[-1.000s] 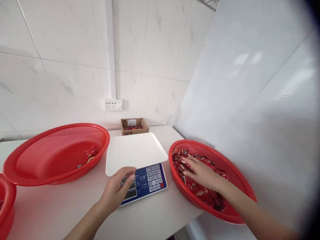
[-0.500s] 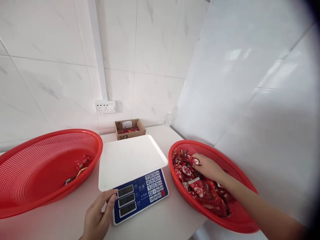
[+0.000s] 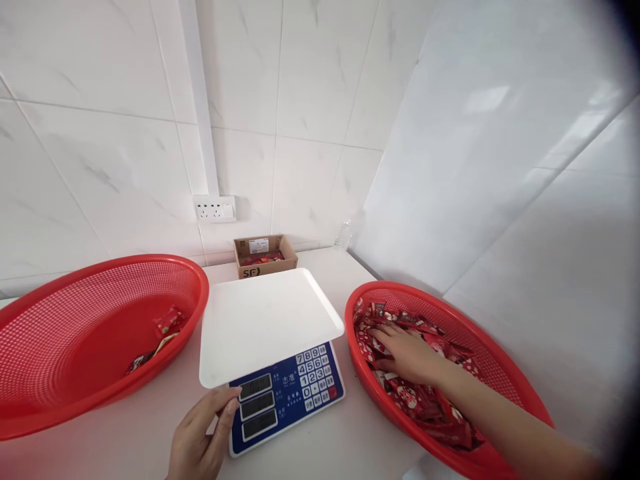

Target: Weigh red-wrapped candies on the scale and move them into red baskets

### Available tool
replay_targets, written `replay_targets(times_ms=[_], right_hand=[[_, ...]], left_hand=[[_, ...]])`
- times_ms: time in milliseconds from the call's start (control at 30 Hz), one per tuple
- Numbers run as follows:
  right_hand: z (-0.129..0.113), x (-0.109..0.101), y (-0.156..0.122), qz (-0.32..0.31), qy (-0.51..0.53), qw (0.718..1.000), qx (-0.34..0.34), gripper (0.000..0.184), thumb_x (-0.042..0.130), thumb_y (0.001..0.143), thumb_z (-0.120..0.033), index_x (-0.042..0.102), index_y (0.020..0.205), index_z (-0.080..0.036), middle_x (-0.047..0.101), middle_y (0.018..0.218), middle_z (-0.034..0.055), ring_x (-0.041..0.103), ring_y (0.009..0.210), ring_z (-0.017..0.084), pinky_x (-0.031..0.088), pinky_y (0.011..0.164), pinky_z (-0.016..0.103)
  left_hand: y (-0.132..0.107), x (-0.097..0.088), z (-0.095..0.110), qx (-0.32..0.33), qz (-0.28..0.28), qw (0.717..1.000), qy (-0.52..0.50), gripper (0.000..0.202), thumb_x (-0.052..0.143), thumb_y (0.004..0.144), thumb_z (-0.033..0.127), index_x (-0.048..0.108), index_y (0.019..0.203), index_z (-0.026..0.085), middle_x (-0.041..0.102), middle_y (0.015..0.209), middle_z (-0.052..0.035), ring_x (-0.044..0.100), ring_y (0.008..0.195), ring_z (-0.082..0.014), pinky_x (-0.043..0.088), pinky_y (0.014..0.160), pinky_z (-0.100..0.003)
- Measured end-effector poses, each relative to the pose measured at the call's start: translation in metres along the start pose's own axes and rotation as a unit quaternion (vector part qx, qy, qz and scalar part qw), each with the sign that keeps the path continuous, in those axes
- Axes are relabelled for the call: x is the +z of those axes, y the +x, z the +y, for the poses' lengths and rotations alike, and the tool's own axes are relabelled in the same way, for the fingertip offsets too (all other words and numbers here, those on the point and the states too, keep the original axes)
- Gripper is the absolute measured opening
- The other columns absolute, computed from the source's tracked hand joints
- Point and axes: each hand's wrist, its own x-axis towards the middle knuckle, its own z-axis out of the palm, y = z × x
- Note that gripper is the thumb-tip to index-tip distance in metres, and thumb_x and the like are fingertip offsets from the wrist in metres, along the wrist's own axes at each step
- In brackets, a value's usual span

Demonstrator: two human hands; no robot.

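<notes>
My left hand is at the left corner of a blue and white electronic scale. Its index finger and thumb point at the display edge, slightly apart, and nothing shows between them. The white weighing pan is bare. My right hand reaches into the right red plastic basket, its fingers spread over a heap of small red wrapped packets. The fingertips press among the packets and are partly hidden. No packet is visibly gripped.
On the left stands another red basket holding a few packets. Behind the scale is a cardboard box with red packets inside. A clear plastic cup-like thing stands in the corner. Tiled walls enclose the white table.
My right hand has gone from fingers gathered at a red and white packet to spread over the heap. My left hand stays by the scale. The view has shifted slightly.
</notes>
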Motion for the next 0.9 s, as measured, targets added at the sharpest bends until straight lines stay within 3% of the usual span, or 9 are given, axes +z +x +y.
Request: replay_targets(times_ms=[100,200,333,433,533,600,700,833,900], right_hand=[[0.0,-0.001,0.004,0.034,-0.027,0.999,0.024,0.041,0.042,0.083,-0.021,0.055,0.121,-0.021,0.063,0.119,0.0121,0.055,0.112,0.031,0.041,0.089,0.045],[0.014,-0.013,0.006,0.047,-0.001,0.996,0.076,0.04,0.035,0.085,-0.019,0.055,0.12,-0.021,0.071,0.1,0.0102,0.064,0.097,0.028,0.044,0.084,0.04],[0.028,-0.038,0.002,0.074,0.08,0.987,0.116,0.039,0.033,0.087,-0.023,0.051,0.122,-0.021,0.068,0.108,0.0085,0.062,0.101,0.027,0.046,0.083,0.037],[0.024,-0.058,-0.003,0.127,0.113,0.977,0.126,0.039,0.033,0.087,-0.026,0.05,0.122,-0.021,0.066,0.113,0.0089,0.061,0.103,0.027,0.045,0.086,0.039],[0.005,-0.073,-0.001,0.176,0.213,0.957,0.086,0.038,0.035,0.086,-0.03,0.05,0.121,-0.024,0.068,0.108,0.0053,0.063,0.097,0.024,0.047,0.084,0.035],[-0.017,-0.079,0.006,0.173,0.288,0.94,0.052,0.037,0.038,0.085,-0.032,0.05,0.12,-0.025,0.069,0.101,0.0036,0.065,0.088,0.021,0.049,0.081,0.033],[-0.054,-0.08,0.023,0.13,0.397,0.908,-0.005,0.036,0.04,0.085,-0.03,0.049,0.119,-0.024,0.068,0.1,0.0038,0.065,0.086,0.019,0.051,0.079,0.033],[-0.086,-0.076,0.047,0.053,0.538,0.838,-0.073,0.047,0.039,0.087,-0.03,0.034,0.134,-0.024,0.054,0.129,0.0085,0.059,0.107,0.018,0.051,0.088,0.033],[-0.083,-0.074,0.052,0.073,0.493,0.864,-0.071,0.053,0.042,0.086,-0.032,0.03,0.137,-0.025,0.041,0.142,0.0093,0.051,0.119,0.02,0.045,0.097,0.037]], left_hand=[[0.0,-0.001,0.001,0.008,-0.004,1.0,-0.001,0.015,0.053,0.085,0.029,0.065,0.092,0.024,0.072,0.077,-0.0003,0.069,0.064,-0.0132,0.054,0.06,-0.016],[0.0,-0.001,0.001,0.01,-0.004,1.0,-0.003,0.014,0.052,0.086,0.028,0.064,0.093,0.024,0.071,0.077,-0.0002,0.069,0.064,-0.0125,0.054,0.06,-0.016],[-0.003,-0.002,-0.004,0.007,-0.018,1.0,-0.005,0.015,0.052,0.085,0.027,0.064,0.094,0.024,0.072,0.079,-0.0017,0.069,0.068,-0.0141,0.055,0.062,-0.018],[-0.005,-0.001,-0.006,0.008,-0.024,1.0,-0.009,0.014,0.053,0.085,0.025,0.063,0.096,0.024,0.071,0.08,-0.0012,0.068,0.069,-0.0142,0.055,0.063,-0.018],[-0.004,-0.001,-0.005,0.014,-0.022,0.999,-0.022,0.015,0.053,0.085,0.022,0.062,0.097,0.025,0.071,0.079,0.0,0.068,0.069,-0.0132,0.054,0.062,-0.017],[-0.003,-0.001,-0.002,0.018,-0.018,0.999,-0.029,0.015,0.052,0.086,0.02,0.061,0.097,0.024,0.071,0.08,-0.0001,0.068,0.07,-0.013,0.054,0.063,-0.017],[-0.001,-0.001,0.003,0.021,-0.017,0.999,-0.033,0.015,0.05,0.086,0.017,0.06,0.096,0.023,0.07,0.079,-0.0008,0.068,0.071,-0.0128,0.054,0.064,-0.017],[-0.001,-0.003,0.006,0.032,-0.02,0.999,-0.031,0.015,0.049,0.087,0.017,0.06,0.097,0.022,0.068,0.076,-0.0009,0.067,0.069,-0.0123,0.053,0.063,-0.017],[-0.001,-0.004,0.006,0.04,-0.015,0.999,-0.028,0.015,0.05,0.087,0.017,0.06,0.097,0.021,0.068,0.077,-0.0011,0.067,0.069,-0.0119,0.053,0.063,-0.017]])
